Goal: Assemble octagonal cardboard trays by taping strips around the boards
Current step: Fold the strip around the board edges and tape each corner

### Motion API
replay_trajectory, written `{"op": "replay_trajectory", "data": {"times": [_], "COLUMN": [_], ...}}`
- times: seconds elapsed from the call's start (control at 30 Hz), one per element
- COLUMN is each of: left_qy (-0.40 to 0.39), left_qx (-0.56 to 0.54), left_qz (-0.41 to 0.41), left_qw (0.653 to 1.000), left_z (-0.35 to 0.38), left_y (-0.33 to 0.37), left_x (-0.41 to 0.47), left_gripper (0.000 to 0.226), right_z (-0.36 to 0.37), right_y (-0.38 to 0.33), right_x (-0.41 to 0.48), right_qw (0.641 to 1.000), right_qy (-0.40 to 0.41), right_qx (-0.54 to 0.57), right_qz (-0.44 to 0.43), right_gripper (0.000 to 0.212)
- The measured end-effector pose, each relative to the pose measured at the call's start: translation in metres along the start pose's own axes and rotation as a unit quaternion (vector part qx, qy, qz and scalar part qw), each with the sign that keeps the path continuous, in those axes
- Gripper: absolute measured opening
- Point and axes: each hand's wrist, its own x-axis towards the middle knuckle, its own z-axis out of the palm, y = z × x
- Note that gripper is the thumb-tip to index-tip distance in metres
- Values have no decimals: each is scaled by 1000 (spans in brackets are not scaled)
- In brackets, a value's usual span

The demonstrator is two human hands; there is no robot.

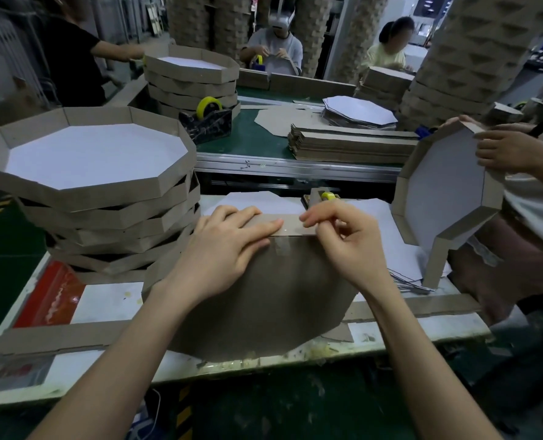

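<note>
Pressing with straight fingers, the left hand lies flat across the far edge of the brown octagonal board and onto the cardboard strip that stands along that edge; it grips nothing. The right hand has its fingers curled, with thumb and forefinger pinching the strip's upper edge just right of the left fingertips. Whether clear tape sits between those fingertips is hard to make out.

A glossy piece of clear tape bridges the strip and the board just below the pinch, its outline faint. The board lies on the white table, with its near edge reaching the table's front and its left part hidden under the left forearm.

Just beyond the board's far edge, a tape dispenser with a yellow roll is half hidden behind the strip and the right fingers. Left of the board rises a stack of finished trays. Right of the board, another person's hand holds a tray tilted on edge; that person is cut off by the frame. Loose strips lie on the table on both sides of the board's near part.
</note>
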Motion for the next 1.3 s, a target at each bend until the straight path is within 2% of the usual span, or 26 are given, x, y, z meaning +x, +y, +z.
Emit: {"op": "replay_trajectory", "data": {"times": [0.07, 0.13, 0.2, 0.47, 0.53, 0.6, 0.7, 0.77, 1.03, 1.17, 1.3], "left_qy": [2, 3, 1, 7, 13, 34, 61, 72, 93, 56, -37], "left_qx": [-6, -12, -18, -101, -159, -196, -141, -91, -10, 31, 171], "left_qz": [-1, 0, 0, -8, -35, -67, -85, -71, -35, -43, -50], "left_qw": [1000, 1000, 1000, 995, 987, 978, 984, 991, 995, 997, 983], "left_z": [0, -1, -1, -7, -9, -11, -9, -5, 1, -3, -3], "left_y": [-1, 0, 1, 2, 3, 8, 20, 24, 17, 18, 20], "left_x": [-1, -2, -3, -4, -4, 0, 8, 9, 6, 5, 5], "left_gripper": [42, 40, 40, 35, 28, 32, 36, 39, 55, 68, 103], "right_z": [-6, -10, -11, -6, -7, -7, -8, -9, -4, -5, -6], "right_y": [9, 17, 22, 28, 27, 26, 26, 26, 25, 24, 21], "right_x": [4, 7, 9, 7, 7, 7, 8, 8, 8, 7, 6], "right_qw": [992, 981, 976, 982, 982, 981, 980, 980, 979, 980, 982], "right_qy": [-77, -167, -209, -162, -166, -171, -176, -176, -165, -164, -163], "right_qx": [-85, -97, -61, 54, 51, 48, 48, 47, 74, 71, 57], "right_qz": [-53, -15, 31, 80, 79, 77, 75, 79, 95, 89, 81], "right_gripper": [18, 39, 46, 34, 33, 33, 32, 33, 37, 36, 48]}}
